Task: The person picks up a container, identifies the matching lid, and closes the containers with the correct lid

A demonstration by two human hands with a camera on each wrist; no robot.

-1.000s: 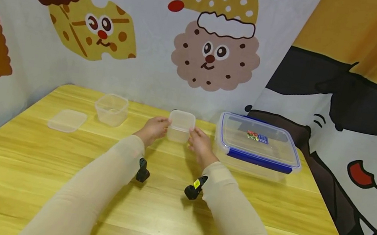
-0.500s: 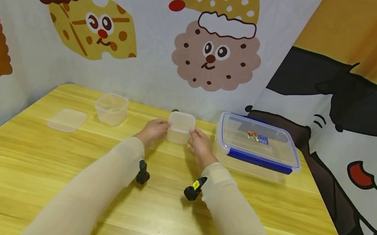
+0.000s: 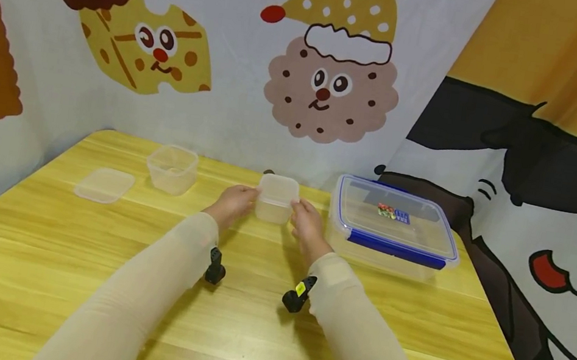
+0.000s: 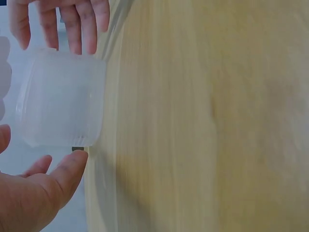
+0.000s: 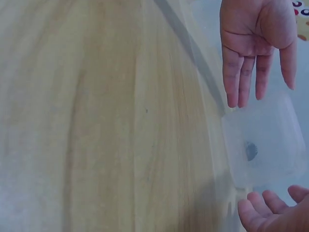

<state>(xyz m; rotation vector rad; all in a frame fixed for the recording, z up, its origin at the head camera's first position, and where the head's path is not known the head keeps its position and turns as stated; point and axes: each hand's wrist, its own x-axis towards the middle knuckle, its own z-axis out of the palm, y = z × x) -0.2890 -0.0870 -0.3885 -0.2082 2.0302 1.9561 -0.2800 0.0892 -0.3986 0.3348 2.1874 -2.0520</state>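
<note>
A small square clear plastic food container (image 3: 275,209) with a frosted lid (image 3: 279,187) stands upright near the table's back edge, between both hands. My left hand (image 3: 233,203) is at its left side, fingertips right at the wall. On the other side, my right hand (image 3: 307,223) has its fingertips at the right wall, close under the lid. In the left wrist view the right hand's straight fingers (image 4: 72,29) point down toward the container. The right wrist view shows the left hand's fingers (image 5: 246,79) extended, palm showing. A dark round spot shows through the plastic there.
An uncovered clear container (image 3: 171,171) stands at the back left, with a flat loose lid (image 3: 104,185) lying beside it. A large clear box (image 3: 395,226) with blue clips is on the right, close to the right hand. A printed cloth (image 3: 227,141) hangs behind the wooden table (image 3: 239,333).
The lidded container has come slightly down and closer, with both hands beside it. The fingertips overlap its edges less than before. The head view has tilted up a little.
</note>
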